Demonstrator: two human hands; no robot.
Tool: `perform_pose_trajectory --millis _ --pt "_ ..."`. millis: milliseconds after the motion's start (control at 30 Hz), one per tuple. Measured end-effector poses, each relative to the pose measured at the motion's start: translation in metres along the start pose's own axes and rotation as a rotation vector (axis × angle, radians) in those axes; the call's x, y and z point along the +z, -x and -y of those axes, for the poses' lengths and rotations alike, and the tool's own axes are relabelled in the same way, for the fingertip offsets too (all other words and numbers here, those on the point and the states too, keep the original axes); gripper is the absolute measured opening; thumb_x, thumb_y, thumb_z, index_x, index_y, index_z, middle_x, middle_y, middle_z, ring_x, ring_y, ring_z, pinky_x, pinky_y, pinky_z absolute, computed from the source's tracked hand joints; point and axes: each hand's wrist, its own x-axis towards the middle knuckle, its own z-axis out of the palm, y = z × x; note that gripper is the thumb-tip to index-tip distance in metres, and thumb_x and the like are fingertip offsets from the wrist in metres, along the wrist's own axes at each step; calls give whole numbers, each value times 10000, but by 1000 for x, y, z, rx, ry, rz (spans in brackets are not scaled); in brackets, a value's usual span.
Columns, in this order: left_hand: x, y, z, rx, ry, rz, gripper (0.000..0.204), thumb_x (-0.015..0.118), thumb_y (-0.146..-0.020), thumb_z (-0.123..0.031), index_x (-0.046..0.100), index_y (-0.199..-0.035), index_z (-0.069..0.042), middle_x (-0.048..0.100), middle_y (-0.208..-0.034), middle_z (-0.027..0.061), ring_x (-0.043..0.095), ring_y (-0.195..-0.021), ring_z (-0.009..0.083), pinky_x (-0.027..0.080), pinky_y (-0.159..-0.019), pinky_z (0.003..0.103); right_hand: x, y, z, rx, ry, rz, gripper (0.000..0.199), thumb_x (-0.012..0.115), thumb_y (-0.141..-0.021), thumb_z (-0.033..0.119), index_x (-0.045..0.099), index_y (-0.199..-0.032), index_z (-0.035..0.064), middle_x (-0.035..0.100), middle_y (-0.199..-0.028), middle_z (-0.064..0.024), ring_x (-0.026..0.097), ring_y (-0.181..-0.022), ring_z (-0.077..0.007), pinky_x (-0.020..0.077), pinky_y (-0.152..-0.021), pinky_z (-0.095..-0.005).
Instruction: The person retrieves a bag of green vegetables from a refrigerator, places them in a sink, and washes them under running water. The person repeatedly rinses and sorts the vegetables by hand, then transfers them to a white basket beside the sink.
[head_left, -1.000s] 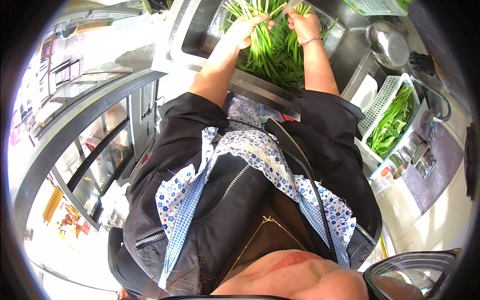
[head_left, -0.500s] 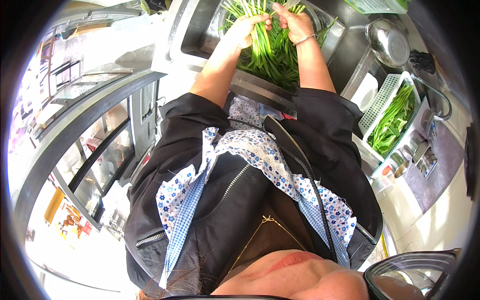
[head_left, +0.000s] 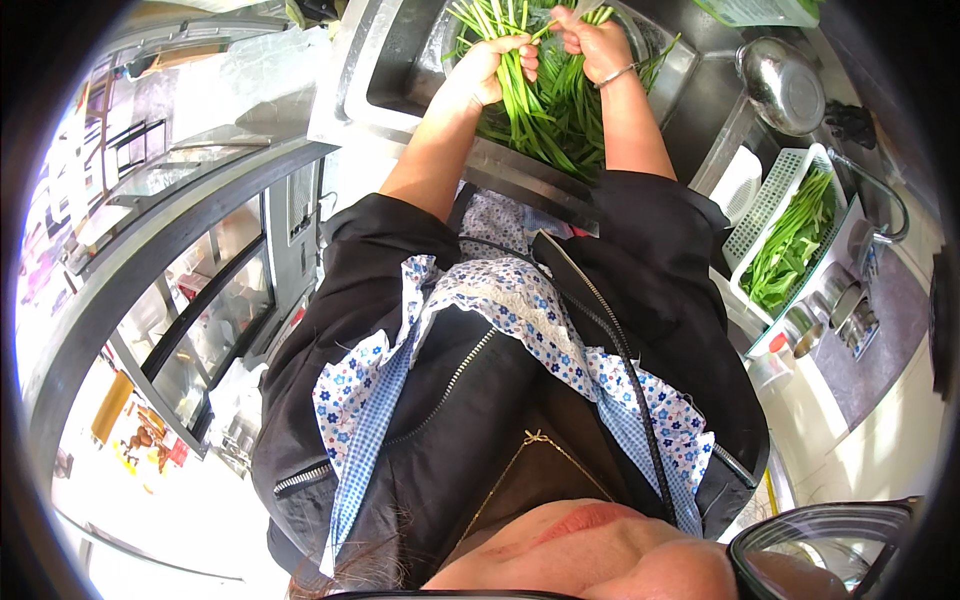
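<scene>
A heap of long green leafy stalks [head_left: 560,110] fills a metal sink [head_left: 400,70] at the top of the head view. My left hand [head_left: 492,68] is closed around a bundle of these stalks and lifts them upright. Just to its right, my right hand [head_left: 592,42], with a bangle on the wrist, grips the upper ends of the same greens. Both forearms reach up out of black sleeves. The ends of the stalks run out of the frame at the top.
A white slotted basket [head_left: 770,200] holding more greens [head_left: 795,240] stands on the counter at the right. A round metal bowl [head_left: 782,85] sits behind it, with small jars [head_left: 850,310] nearby. A glass-fronted metal cabinet [head_left: 190,300] runs along the left.
Both hands have drawn closer together over the sink, and the left hand has raised its bundle of stalks higher.
</scene>
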Motion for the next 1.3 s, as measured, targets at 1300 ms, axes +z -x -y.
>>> perform_pose_trajectory --millis 1300 --pt "22 -3 -3 67 -336 -66 257 576 -913 -152 583 -1114 8 656 -946 97 626 -816 162 532 -741 291 -8 16 18 56 103 64 212 544 -914 164 601 -803 -7 523 -580 -53 515 -498 -184 461 -498 -335"
